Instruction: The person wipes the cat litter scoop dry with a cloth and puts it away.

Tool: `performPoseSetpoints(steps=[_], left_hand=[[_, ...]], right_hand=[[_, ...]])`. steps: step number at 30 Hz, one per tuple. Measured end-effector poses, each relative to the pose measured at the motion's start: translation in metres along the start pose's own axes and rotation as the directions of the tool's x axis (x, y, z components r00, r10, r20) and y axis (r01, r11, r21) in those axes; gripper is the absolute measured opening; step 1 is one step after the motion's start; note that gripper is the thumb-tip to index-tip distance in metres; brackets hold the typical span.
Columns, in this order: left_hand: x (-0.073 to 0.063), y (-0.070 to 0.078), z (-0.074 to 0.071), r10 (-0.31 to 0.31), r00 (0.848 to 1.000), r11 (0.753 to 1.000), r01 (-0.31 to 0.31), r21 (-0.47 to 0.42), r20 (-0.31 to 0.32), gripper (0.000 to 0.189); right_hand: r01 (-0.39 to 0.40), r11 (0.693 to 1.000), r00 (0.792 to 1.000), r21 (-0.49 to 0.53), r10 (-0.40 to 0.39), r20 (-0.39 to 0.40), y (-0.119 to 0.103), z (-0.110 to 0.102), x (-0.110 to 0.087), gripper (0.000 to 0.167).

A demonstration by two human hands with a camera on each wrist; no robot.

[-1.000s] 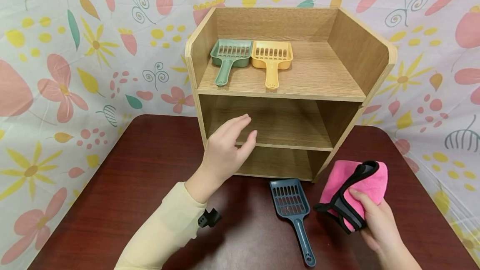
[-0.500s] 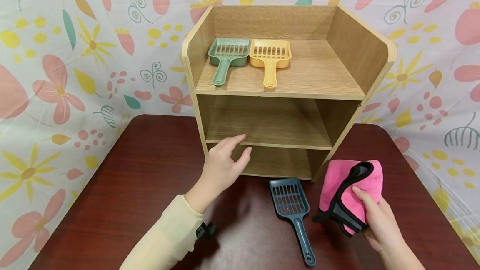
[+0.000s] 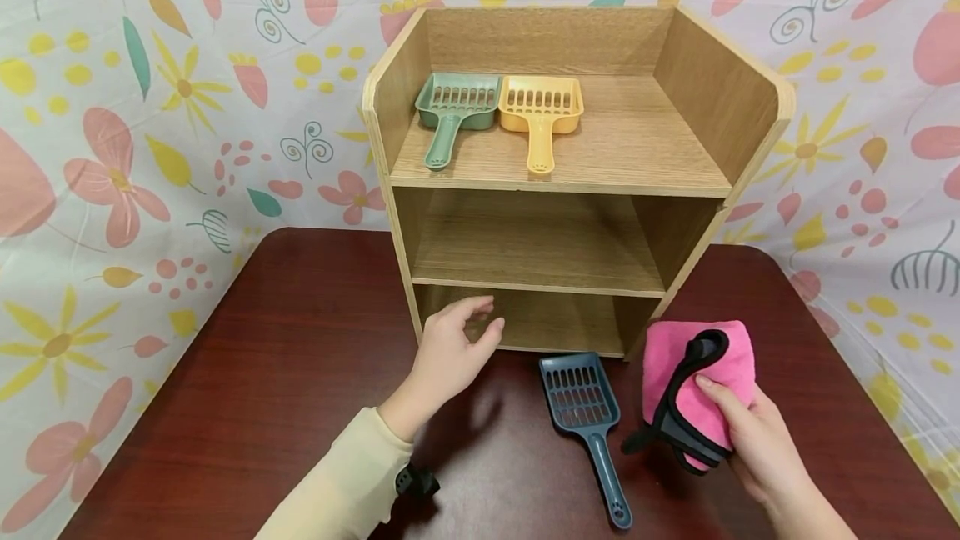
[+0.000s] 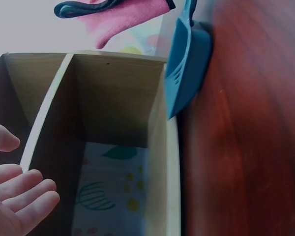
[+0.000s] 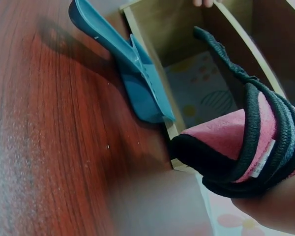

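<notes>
My right hand (image 3: 761, 440) grips a folded pink cloth with black edging (image 3: 667, 352), thumb on top, over the right side of the table. In the right wrist view a dark strip of the cloth (image 5: 226, 59) trails off it. My left hand (image 3: 450, 348) hovers in front of the lowest shelf opening, fingers loosely bent, holding nothing. Between the hands a dark blue litter scoop (image 3: 597, 448) lies on the table, its slotted pan against the shelf's front and its handle towards me. A green litter scoop (image 3: 447, 136) and a yellow litter scoop (image 3: 542, 136) sit side by side on the top shelf.
A wooden shelf unit (image 3: 637, 165) with two openings below its top board stands at the back of the dark red table (image 3: 300, 340). Behind it hangs a flower-patterned cloth backdrop (image 3: 300, 65). A black wrist device (image 3: 416, 482) sits at my left sleeve.
My left hand has lowered from the middle shelf opening to the lowest one. My right hand, with the pink cloth, has shifted slightly left. The scoops have stayed put.
</notes>
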State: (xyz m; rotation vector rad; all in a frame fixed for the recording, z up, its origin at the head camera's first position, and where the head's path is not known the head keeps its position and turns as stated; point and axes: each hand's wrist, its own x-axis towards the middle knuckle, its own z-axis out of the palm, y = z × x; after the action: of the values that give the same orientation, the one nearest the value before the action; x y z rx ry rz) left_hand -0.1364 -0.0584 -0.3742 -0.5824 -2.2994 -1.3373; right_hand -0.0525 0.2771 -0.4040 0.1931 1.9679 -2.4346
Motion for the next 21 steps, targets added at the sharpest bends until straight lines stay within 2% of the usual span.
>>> performPoseSetpoints(steps=[3, 6, 9, 11, 16, 19, 21], left_hand=[[-0.004, -0.002, 0.005, -0.080, 0.996, 0.996, 0.082, -0.048, 0.037, 0.026], [-0.007, -0.005, 0.009, -0.152, 0.985, 0.983, 0.159, -0.090, 0.078, 0.026], [-0.010, -0.007, 0.013, -0.215, 0.968, 0.967, 0.230, -0.113, 0.127, 0.028], [-0.012, -0.008, 0.015, -0.258, 0.952, 0.953, 0.279, -0.116, 0.167, 0.029], [-0.016, -0.013, 0.022, -0.366, 0.883, 0.892, 0.423, -0.157, 0.294, 0.037], [-0.019, -0.015, 0.028, -0.422, 0.831, 0.840, 0.509, -0.190, 0.363, 0.040], [-0.023, -0.015, 0.032, -0.460, 0.787, 0.790, 0.574, -0.215, 0.410, 0.042]], right_hand=[[-0.007, 0.999, 1.000, -0.031, 0.008, 0.004, 0.000, -0.001, 0.000, 0.022], [-0.014, 0.997, 1.000, -0.072, 0.014, 0.004, 0.000, -0.003, 0.000, 0.022], [-0.013, 0.993, 1.000, -0.116, 0.015, 0.013, -0.001, -0.003, 0.001, 0.021], [-0.013, 0.990, 1.000, -0.142, 0.017, 0.020, -0.002, -0.004, 0.001, 0.021], [-0.028, 0.968, 0.999, -0.248, 0.037, 0.034, -0.006, -0.004, 0.002, 0.014], [-0.055, 0.948, 0.997, -0.314, 0.068, 0.032, -0.009, -0.004, 0.003, 0.009], [-0.079, 0.936, 0.995, -0.344, 0.095, 0.028, -0.010, -0.004, 0.004, 0.007]])
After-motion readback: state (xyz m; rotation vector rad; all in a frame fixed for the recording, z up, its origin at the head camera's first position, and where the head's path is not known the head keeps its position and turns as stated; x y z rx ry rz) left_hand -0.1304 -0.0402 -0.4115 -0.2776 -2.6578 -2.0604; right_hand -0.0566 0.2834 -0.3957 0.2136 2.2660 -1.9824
